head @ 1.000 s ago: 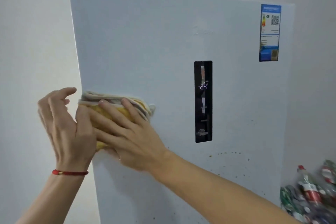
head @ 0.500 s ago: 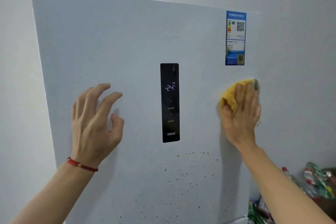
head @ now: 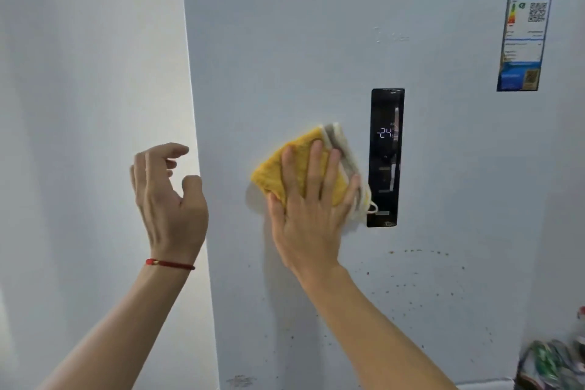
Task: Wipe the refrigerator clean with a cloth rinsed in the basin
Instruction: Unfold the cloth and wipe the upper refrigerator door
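The white refrigerator door (head: 300,51) fills the middle and right of the view. My right hand (head: 308,209) lies flat on a folded yellow and white cloth (head: 273,172), pressing it against the door just left of the black display panel (head: 386,123). My left hand (head: 167,196) hovers at the door's left edge, fingers loosely curled, holding nothing; a red string circles its wrist. Small brown specks (head: 418,288) dot the door below the display. The basin is not in view.
A blue energy label (head: 524,36) sits at the door's upper right. A white wall (head: 88,136) runs along the left of the refrigerator. A heap of colourful packaging (head: 554,361) lies at the lower right corner.
My right hand has slid the cloth leftward from below the energy label, across the display, to the door's middle. My left hand has come off the door face to its left edge.
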A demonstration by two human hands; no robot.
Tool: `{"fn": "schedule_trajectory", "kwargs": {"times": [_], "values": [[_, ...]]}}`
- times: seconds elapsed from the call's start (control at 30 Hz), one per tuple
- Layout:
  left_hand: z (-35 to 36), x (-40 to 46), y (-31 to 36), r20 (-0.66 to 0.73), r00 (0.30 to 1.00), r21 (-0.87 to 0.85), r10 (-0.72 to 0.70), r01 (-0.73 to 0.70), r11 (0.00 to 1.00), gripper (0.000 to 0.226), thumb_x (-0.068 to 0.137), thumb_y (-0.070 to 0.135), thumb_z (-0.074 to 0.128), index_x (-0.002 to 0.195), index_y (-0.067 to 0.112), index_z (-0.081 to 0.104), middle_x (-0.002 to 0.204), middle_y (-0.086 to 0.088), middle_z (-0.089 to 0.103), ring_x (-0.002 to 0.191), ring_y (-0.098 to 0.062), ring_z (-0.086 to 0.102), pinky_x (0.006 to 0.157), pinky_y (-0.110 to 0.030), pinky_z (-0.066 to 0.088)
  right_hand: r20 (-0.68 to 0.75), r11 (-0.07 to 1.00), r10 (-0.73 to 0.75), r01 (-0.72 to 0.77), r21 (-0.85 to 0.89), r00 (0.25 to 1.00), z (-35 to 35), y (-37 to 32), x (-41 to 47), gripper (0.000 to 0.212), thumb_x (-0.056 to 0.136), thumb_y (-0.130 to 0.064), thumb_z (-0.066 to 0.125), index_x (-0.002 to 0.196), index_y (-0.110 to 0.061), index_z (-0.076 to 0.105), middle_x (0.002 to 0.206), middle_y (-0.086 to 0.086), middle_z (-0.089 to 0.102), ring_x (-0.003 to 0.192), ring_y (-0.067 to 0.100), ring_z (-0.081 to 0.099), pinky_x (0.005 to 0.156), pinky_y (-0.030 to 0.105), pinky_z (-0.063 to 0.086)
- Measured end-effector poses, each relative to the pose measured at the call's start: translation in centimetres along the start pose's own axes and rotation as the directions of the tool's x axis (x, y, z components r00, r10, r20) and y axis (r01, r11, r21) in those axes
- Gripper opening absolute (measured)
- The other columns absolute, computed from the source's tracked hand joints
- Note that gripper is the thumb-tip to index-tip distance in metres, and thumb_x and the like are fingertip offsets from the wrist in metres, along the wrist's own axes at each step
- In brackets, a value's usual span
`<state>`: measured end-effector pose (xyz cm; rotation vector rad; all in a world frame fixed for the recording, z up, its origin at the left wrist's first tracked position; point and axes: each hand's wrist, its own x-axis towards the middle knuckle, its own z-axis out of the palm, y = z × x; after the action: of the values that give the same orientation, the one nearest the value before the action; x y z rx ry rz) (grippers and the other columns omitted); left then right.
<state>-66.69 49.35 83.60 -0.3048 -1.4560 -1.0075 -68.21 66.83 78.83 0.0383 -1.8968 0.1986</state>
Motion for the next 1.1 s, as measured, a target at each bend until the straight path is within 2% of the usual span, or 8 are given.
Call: {"fn": "schedule_trajectory", "kwargs": {"times": [0.13,0.23,0.37,0.57,0.77,0.97,1.03,1.1], "values": [[-2.4,-0.1,-1.3,0.015,1.0,0.0,0.002,-0.002,1.0,0.041,0.075,-0.002,0.045,0.113,0.005,0.06,0.112,-0.003,0.057,0.101,-0.03,0.055,0.088,-0.035,0.045,0.03,0.971,-0.234,0.235,-0.033,0.972,3.1,-7.3,-0.6,0.059,0.11,-0.045,0.036,0.165,-0.029,0.022,0.174,0.007,0.009,0.161,0.033,0.004,0.123,0.069,0.007],[-1.6,-0.2,0.3,0.003,0.993,0.002,0.12,-0.12,0.993,0.039,0.071,-0.007,0.045,0.105,0.0,0.062,0.104,-0.013,0.06,0.098,-0.03,0.053,0.089,-0.039,0.045,0.175,0.843,-0.51,0.53,-0.094,0.842,3.6,-8.9,-1.7,0.064,0.103,-0.039,0.046,0.163,-0.024,0.029,0.172,0.002,0.015,0.159,0.025,-0.006,0.127,0.06,0.006],[1.0,-0.6,4.0,0.073,0.974,-0.026,0.216,-0.214,0.976,0.039,0.071,-0.005,0.047,0.106,-0.002,0.063,0.106,-0.017,0.06,0.102,-0.028,0.05,0.094,-0.027,0.036,0.169,0.808,-0.573,0.587,-0.045,0.802,1.3,-3.6,-0.9,0.063,0.106,-0.04,0.042,0.164,-0.024,0.025,0.171,-0.001,0.025,0.16,0.024,0.003,0.128,0.057,0.005],[4.1,-2.2,5.8,0.065,0.955,-0.055,0.288,-0.285,0.957,0.033,0.071,-0.009,0.048,0.099,-0.004,0.064,0.1,-0.02,0.059,0.098,-0.033,0.053,0.093,-0.029,0.036,0.039,0.965,-0.17,0.174,-0.195,0.985,-4.0,15.7,0.5,0.067,0.106,-0.055,0.031,0.165,-0.028,0.018,0.174,0.006,0.007,0.16,0.036,0.0,0.121,0.07,0.011],[7.2,-5.1,7.6,0.166,0.941,-0.076,0.295,-0.286,0.955,0.031,0.072,-0.006,0.05,0.098,-0.001,0.065,0.102,-0.016,0.058,0.097,-0.03,0.052,0.089,-0.033,0.038,0.012,0.944,0.33,-0.33,0.017,0.944,-8.2,29.9,-0.6,0.074,0.101,-0.055,0.023,0.166,-0.032,-0.005,0.173,0.0,-0.019,0.159,0.022,-0.019,0.122,0.068,0.001],[3.8,-5.7,4.6,0.16,0.965,0.002,0.21,-0.213,0.977,0.03,0.071,-0.007,0.05,0.096,0.001,0.065,0.101,-0.01,0.059,0.096,-0.026,0.051,0.085,-0.035,0.042,-0.034,0.574,0.808,-0.774,0.267,0.588,-6.5,26.2,-1.5,0.071,0.101,-0.055,0.017,0.163,-0.037,-0.014,0.172,-0.001,-0.022,0.159,0.03,-0.016,0.123,0.066,0.0],[2.2,-5.4,3.3,0.139,0.978,0.01,0.155,-0.158,0.987,0.029,0.071,-0.008,0.05,0.095,0.001,0.064,0.097,-0.009,0.06,0.093,-0.026,0.051,0.082,-0.037,0.045,-0.056,0.608,0.786,-0.753,0.251,0.615,-5.0,21.2,-1.1,0.07,0.103,-0.055,0.015,0.163,-0.033,-0.014,0.172,0.006,-0.022,0.158,0.037,-0.019,0.121,0.069,-0.003],[0.6,-5.1,1.7,0.133,0.986,0.028,0.103,-0.107,0.994,0.028,0.071,-0.007,0.049,0.095,0.003,0.062,0.096,-0.007,0.06,0.091,-0.026,0.052,0.079,-0.038,0.045,-0.046,0.774,0.623,-0.607,0.177,0.781,-3.2,15.0,-1.6,0.07,0.106,-0.053,0.017,0.164,-0.029,-0.014,0.171,0.011,-0.021,0.157,0.04,-0.02,0.121,0.07,-0.006]]}}
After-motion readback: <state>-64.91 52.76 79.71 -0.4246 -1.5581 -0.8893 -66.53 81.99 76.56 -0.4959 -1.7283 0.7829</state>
